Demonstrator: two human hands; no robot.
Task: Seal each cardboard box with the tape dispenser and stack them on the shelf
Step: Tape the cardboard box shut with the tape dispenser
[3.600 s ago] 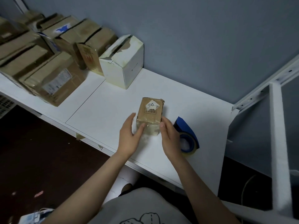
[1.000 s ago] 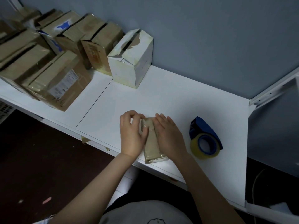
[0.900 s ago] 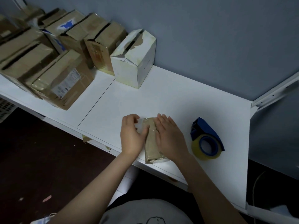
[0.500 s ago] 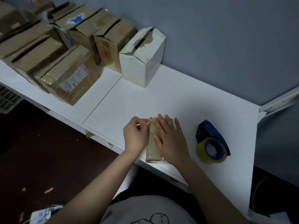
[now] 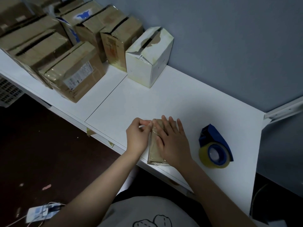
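One box (image 5: 153,150): left hand (image 5: 138,138) pinches tape (image 5: 142,126), right hand (image 5: 174,142) presses flat.

White shelf (image 5: 180,99) bears cardboard boxes (image 5: 73,74), tape dispenser (image 5: 214,148).

Grey-blue wall (image 5: 229,46), white worktop (image 5: 164,99), dark floor (image 5: 41,153), white metal rail (image 5: 285,109)

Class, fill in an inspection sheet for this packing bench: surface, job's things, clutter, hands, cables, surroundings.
Surface: white shelf top, two panels meeting at a seam.
Job's things: small box under both hands; tape dispenser apart on its right; white box and brown boxes at back left.
Clutter: scraps on the dark floor.
Hands: left hand pinches a pale strip at the box's edge; right hand presses flat on it.
Cables: thin wires by a small device on the floor.
Surroundings: grey-blue wall, white rail.
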